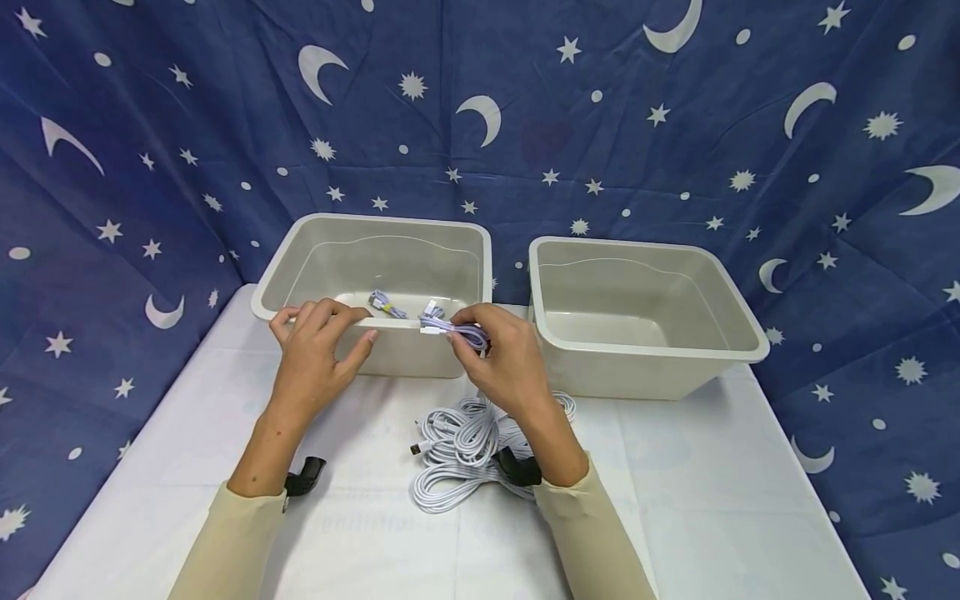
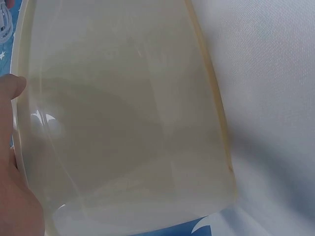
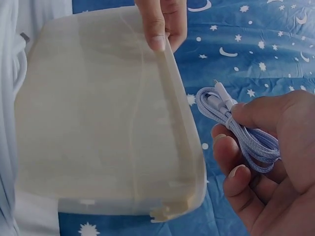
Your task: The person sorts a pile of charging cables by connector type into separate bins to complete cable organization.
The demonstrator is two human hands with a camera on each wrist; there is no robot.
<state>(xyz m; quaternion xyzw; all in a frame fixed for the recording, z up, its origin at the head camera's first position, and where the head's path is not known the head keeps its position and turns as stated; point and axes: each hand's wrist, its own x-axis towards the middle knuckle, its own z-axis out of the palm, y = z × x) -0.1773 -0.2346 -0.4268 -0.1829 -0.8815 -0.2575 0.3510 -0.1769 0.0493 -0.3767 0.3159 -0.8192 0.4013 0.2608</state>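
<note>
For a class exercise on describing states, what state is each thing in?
Left bin: upright, open-topped
Right bin: upright, open-topped
Lavender cables: bundled, inside left bin
Held cable: coiled, pinched
White cables: coiled, piled up
Left hand: gripping left bin's rim
Right hand: pinching held cable
Curtain: hanging
White cloth: spread out

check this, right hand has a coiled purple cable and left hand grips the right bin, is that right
Not quite: the head view shows the left hand gripping the left bin, not the right bin. The right hand does hold a coiled purple cable.
</note>
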